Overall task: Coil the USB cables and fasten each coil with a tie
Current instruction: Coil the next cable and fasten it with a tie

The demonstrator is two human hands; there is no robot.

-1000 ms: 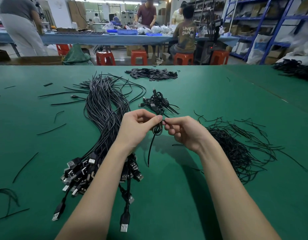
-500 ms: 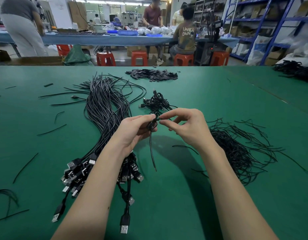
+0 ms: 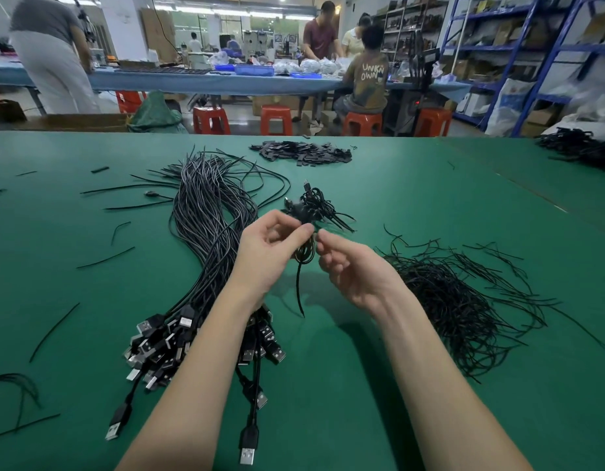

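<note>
Two hands, left hand (image 3: 267,248) and right hand (image 3: 352,271), pinch a coiled cable (image 3: 304,254) over the green table (image 3: 379,385)

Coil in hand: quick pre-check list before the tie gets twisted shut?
1. Coil gripped by left hand: ok.
2. Right hand pinching at the coil's top: ok; whether it has the tie, cannot tell.
3. Tie wrapped round the coil: cannot tell, hidden by fingers.
4. Loops tidy: not ok, one tail hangs loose below.
5. Spare ties lying beside the right arm: ok.
6. Finished coils just beyond the hands: ok.
</note>
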